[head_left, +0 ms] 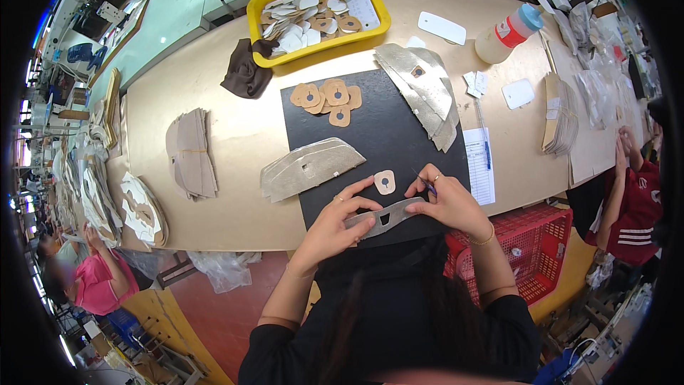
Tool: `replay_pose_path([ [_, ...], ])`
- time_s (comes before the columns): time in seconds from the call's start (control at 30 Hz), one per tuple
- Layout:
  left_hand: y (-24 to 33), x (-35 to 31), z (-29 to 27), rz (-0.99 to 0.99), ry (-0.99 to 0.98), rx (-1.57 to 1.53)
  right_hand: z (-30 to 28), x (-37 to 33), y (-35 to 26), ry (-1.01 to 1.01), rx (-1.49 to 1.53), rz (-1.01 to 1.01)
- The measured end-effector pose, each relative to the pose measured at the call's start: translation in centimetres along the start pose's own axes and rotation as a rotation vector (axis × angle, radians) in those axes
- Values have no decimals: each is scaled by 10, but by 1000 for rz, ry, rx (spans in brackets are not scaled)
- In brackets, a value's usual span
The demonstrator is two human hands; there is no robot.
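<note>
My left hand (342, 222) and my right hand (450, 203) hold the two ends of a curved grey strip (402, 214) with a dark cut-out near its middle. The right hand also has a small dark, thin-pointed tool (429, 186) tucked in its fingers; its kind is hard to make out. Just beyond the strip, a pale rounded patch (385, 177) with a keyhole-shaped mark lies on the black mat (335, 198). Several tan patches (340, 115) of similar shape sit farther up the mat. Grey shaped panels (313, 164) lie left of my hands, and a larger stack of panels (426, 93) is at the mat's far right.
A yellow basket (385, 18) full of white and tan pieces stands at the back, beside a dark cloth (246, 75). To the right are a glue-like bottle (502, 39), a pen (488, 155) and a paper sheet (476, 180). A red crate (545, 235) sits below the table edge.
</note>
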State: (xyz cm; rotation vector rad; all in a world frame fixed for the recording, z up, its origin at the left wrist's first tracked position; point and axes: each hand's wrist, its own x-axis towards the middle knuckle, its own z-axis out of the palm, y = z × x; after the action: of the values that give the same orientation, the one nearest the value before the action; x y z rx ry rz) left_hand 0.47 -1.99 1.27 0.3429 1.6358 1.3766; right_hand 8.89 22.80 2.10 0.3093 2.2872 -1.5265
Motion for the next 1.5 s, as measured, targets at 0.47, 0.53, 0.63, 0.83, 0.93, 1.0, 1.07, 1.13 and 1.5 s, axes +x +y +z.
replay_pose_path([
  [0.47,-8,9,0,173,19,141,0,-4,0,96,-108,-48],
  [0.53,-7,10,1,161,28,107,-1,-5,-1,101,-100,-60],
  [0.63,-5,8,3,171,53,97,-1,-4,-2,117,-78,-84],
  [0.83,-2,9,2,157,56,84,4,-2,0,107,-11,-98],
  [0.93,-2,8,2,144,49,98,7,-1,0,128,42,-167],
  [1.0,-2,7,1,127,35,100,6,-1,0,96,78,-113],
  [1.07,-4,6,2,133,33,77,6,0,0,83,80,-120],
  [1.13,-6,5,2,146,32,70,6,1,-1,72,80,-118],
  [1.5,-10,6,4,228,136,70,2,2,-5,-12,140,49],
])
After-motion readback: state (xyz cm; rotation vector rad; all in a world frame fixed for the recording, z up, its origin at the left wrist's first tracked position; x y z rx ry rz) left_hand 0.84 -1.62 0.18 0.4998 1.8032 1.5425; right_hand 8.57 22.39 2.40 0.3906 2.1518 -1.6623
